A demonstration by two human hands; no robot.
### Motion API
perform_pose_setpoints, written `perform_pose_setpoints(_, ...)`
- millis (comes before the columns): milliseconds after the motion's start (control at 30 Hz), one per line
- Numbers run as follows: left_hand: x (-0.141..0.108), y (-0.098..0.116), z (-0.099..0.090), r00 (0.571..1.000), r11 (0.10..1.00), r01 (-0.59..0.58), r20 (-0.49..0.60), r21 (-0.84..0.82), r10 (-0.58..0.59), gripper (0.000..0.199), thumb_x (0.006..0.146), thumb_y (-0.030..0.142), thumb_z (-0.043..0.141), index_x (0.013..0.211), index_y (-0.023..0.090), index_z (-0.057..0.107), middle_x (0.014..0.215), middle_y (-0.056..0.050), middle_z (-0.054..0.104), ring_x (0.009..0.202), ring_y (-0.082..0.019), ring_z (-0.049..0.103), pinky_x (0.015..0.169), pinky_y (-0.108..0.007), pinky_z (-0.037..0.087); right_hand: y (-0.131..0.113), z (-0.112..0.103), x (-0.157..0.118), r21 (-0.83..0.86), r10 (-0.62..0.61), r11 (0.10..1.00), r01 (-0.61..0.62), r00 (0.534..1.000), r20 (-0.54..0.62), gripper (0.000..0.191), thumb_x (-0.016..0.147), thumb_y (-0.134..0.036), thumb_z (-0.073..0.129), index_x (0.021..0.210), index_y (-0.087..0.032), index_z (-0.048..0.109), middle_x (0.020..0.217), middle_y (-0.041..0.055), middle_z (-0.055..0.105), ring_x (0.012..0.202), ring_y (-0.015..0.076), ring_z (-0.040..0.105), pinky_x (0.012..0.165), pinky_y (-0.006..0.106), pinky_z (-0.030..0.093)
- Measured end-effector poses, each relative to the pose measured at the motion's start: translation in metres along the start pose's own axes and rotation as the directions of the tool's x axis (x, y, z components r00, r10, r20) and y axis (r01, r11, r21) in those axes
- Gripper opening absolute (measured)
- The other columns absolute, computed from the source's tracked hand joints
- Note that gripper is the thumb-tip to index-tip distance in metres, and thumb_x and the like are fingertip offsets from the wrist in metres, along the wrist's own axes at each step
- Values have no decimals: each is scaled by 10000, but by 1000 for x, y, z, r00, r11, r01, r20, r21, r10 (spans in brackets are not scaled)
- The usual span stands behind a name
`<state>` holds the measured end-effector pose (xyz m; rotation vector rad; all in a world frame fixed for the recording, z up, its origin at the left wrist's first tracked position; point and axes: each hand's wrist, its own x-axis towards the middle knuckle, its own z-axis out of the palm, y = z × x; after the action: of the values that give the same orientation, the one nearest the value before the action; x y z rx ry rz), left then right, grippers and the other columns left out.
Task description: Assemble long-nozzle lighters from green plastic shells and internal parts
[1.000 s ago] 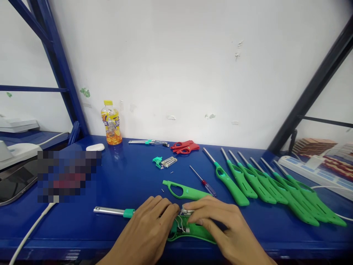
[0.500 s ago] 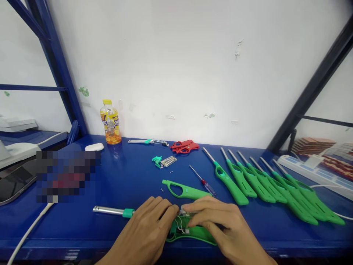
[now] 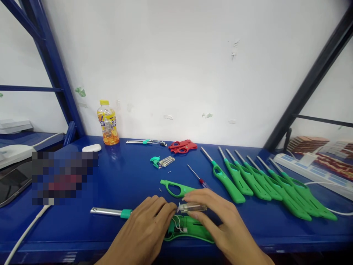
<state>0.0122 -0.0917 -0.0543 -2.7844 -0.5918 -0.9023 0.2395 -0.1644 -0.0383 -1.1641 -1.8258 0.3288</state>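
Observation:
My left hand [image 3: 146,224] is closed over the front of an opened green gas lighter [image 3: 197,228]. The lighter's metal tube [image 3: 106,211] with its teal collar sticks out to the left of that hand. White wires and a small pale part show inside the half shell; my fingers hide the rest. My right hand [image 3: 223,224] grips a clear fuel tank [image 3: 195,208] between thumb and fingers, above the shell. The tank's valve end points left, close to my left fingertips. Behind my hands lies the other green handle half [image 3: 178,189], partly covered by my right fingers.
A screwdriver [image 3: 199,177] lies beyond my right hand. Several assembled green lighters [image 3: 230,184] are lined up to the right. Farther back are red handle shells [image 3: 183,146], a teal part with clear tanks [image 3: 167,161], a metal tube assembly [image 3: 145,142] and a drink bottle [image 3: 108,123].
My right hand has raised the fuel tank out of the green half shell, so more of both shows. My left hand stays on the lighter. The view has shifted slightly.

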Motion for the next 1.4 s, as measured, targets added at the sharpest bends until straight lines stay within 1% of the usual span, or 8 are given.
perform_pose_setpoints(100, 1, -1, 1, 996, 1000, -17, -88, 19, 18, 390, 1122, 65, 248, 1221, 192, 603, 1019, -27, 792, 804, -228, 748, 834, -406, 607, 1, 1, 0, 12, -16, 1000, 16, 1000, -22, 196, 1032, -154, 693, 1136, -289, 789, 1100, 1, 807, 1006, 172, 779, 940, 203, 604)
perform_pose_setpoints(200, 1, -1, 4, 989, 997, 53, -133, -56, -60, 341, 1169, 161, 276, 1154, 213, 613, 931, -4, 776, 756, -206, 747, 805, -385, 613, 2, 2, 0, 19, -34, 999, 35, 999, -43, 157, 1033, -185, 704, 1070, -272, 830, 1070, 8, 826, 982, 174, 797, 922, 188, 612)
perform_pose_setpoints(467, 3, 1, -1, 990, 1000, 11, -137, -25, -15, 408, 1170, 144, 224, 1107, 217, 621, 915, 2, 779, 736, -192, 749, 810, -375, 621, 2, 1, 0, 22, -2, 1000, 4, 998, -62, 165, 1045, -291, 709, 1039, -282, 874, 1054, 14, 856, 985, 211, 819, 928, 254, 647)
perform_pose_setpoints(767, 4, 1, -1, 985, 999, -5, -170, 48, 13, 420, 1169, 140, 215, 1054, 213, 612, 855, -2, 765, 704, -185, 738, 710, -311, 592, 6, 1, 0, 4, -17, 1000, 17, 998, -54, 170, 1045, -321, 710, 1075, -300, 875, 1059, 9, 859, 969, 236, 830, 949, 318, 655)
perform_pose_setpoints(1100, 5, 2, -5, 989, 998, -23, -148, 55, 31, 434, 1152, 115, 192, 1102, 216, 610, 871, 8, 792, 696, -193, 764, 735, -344, 625, 5, 0, 1, 56, 11, 998, -8, 999, -44, 160, 1026, -242, 729, 1071, -300, 871, 1071, -15, 856, 991, 190, 819, 950, 232, 629)
perform_pose_setpoints(1233, -6, 5, -1, 986, 997, 64, -158, 47, -56, 301, 1169, 265, 339, 1327, 192, 584, 1045, -50, 811, 893, -228, 797, 867, -380, 647, 4, 1, 0, 27, 14, 1000, -12, 998, -57, 182, 1018, -169, 711, 1069, -276, 849, 1073, -11, 845, 1002, 174, 801, 942, 206, 607)
perform_pose_setpoints(1333, -18, 2, 2, 993, 996, 71, -103, 58, -65, 449, 1137, 487, 464, 1465, 189, 533, 1203, -92, 788, 1064, -281, 779, 977, -445, 639, 3, 1, 0, 8, 58, 998, -58, 998, -24, 184, 1024, -168, 696, 1077, -285, 828, 1084, -17, 835, 1022, 172, 780, 949, 221, 588)
perform_pose_setpoints(1400, -23, -2, 3, 998, 998, 52, -41, 42, -51, 463, 1099, 513, 554, 1463, 227, 543, 1235, -68, 777, 1087, -288, 771, 993, -475, 640, 2, 0, -1, 4, 83, 997, -83, 997, -6, 168, 1037, -200, 689, 1070, -296, 823, 1084, -23, 830, 1021, 173, 769, 960, 238, 573)
